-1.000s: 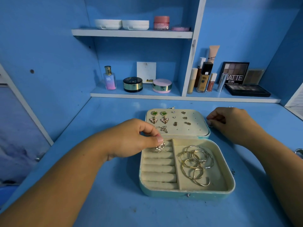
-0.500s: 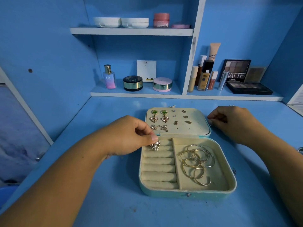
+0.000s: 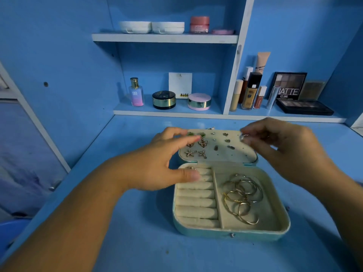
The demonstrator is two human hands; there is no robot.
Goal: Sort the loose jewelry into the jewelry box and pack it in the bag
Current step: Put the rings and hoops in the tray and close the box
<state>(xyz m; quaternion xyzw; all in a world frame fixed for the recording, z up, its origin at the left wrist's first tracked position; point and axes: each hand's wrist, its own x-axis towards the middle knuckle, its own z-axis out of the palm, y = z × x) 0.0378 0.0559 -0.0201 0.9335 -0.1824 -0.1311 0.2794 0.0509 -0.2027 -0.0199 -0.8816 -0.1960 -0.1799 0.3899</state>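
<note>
1. Since a second ago my left hand (image 3: 163,163) has let go of the sparkly ring (image 3: 190,168). The ring now sits tucked into the farthest slot of the ring rolls (image 3: 196,201), at 10 o'clock in the base. My right hand (image 3: 284,150) has come off the table and over the lid (image 3: 225,154).
2. The left fingers are spread and hold nothing. The thumb is over the upper rolls and the fingertips over the lid's 10 o'clock corner.
3. The right fingertips pinch a small silvery piece (image 3: 243,137) above the lid's 1 o'clock corner. It is too blurred to tell whether it is a ring or a stud.
4. The jewelry box (image 3: 231,234) lies open flat, with the lid at 12 o'clock of the base. The hoops (image 3: 235,200) are piled in the 3 o'clock compartment.
5. The free roll slots lie toward 8 o'clock from my right fingertips, and their long axis runs 9 to 3. My left hand is nearer to them and sits in that path, so I judge it must clear first. If the piece is a stud, the lid's holes are straight beneath it.
</note>
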